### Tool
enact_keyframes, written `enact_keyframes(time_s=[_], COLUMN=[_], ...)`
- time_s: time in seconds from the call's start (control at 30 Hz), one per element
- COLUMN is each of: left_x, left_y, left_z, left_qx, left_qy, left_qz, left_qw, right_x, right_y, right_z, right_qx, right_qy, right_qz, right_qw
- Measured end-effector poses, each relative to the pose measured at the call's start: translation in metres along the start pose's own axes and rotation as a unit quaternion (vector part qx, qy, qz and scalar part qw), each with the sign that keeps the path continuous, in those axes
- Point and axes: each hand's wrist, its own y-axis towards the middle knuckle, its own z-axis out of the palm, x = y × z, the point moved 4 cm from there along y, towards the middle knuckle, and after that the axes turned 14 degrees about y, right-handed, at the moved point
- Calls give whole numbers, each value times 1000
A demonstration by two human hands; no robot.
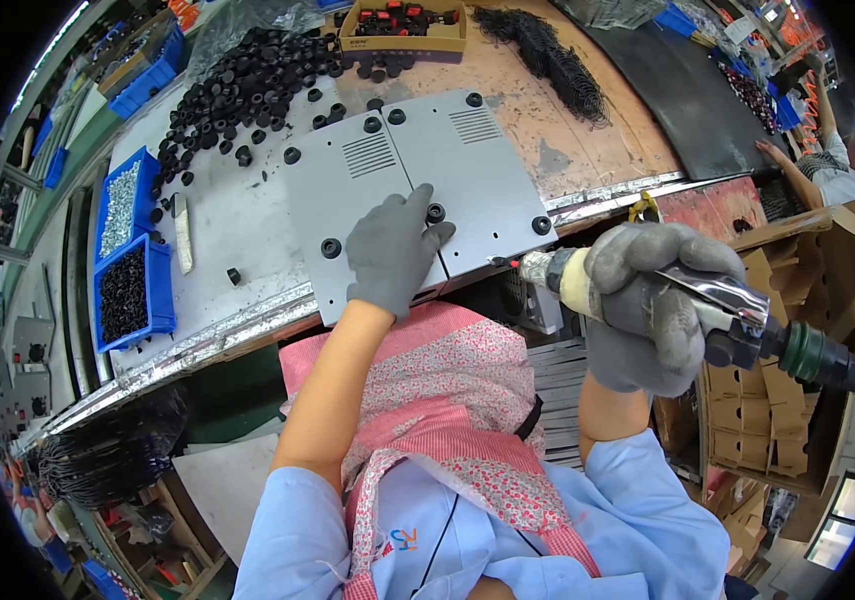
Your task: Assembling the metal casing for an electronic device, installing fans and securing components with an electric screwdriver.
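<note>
Two grey metal cases (pixel 477 170) with vent slots lie side by side at the bench edge. Black rubber feet (pixel 330 248) stand near their corners. My left hand (pixel 387 245), in a grey glove, lies on the cases, thumb and index finger spread on either side of a rubber foot (pixel 435 213) by the seam. In a grey glove too, my right hand (pixel 647 300) is wrapped round a pneumatic screwdriver (pixel 722 300) with a hose at its back end. Its bit points left, close to the right case's near corner; whether it touches is unclear.
Loose black rubber feet (pixel 237 95) are heaped at the back left. Blue bins hold silver screws (pixel 119 210) and black screws (pixel 125 298). A cardboard tray (pixel 402 48) and black wire bundle (pixel 542 60) lie behind. Cardboard boxes (pixel 762 420) stand right; a co-worker's arm (pixel 792 175) shows beyond.
</note>
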Motion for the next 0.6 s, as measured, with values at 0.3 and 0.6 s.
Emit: enact_keyframes(time_s=[0.3, 0.6], left_x=[-16, -12], left_y=[-27, -31], left_z=[-2, 7], left_qx=[73, 44], left_qy=[-8, -35], left_qz=[58, 62], left_qw=[996, 997], right_x=[-20, -78], right_y=[-2, -11], right_z=[-2, -19], right_qx=[-33, -44], right_qy=[-34, -56], right_qz=[50, 164], right_qw=[998, 984])
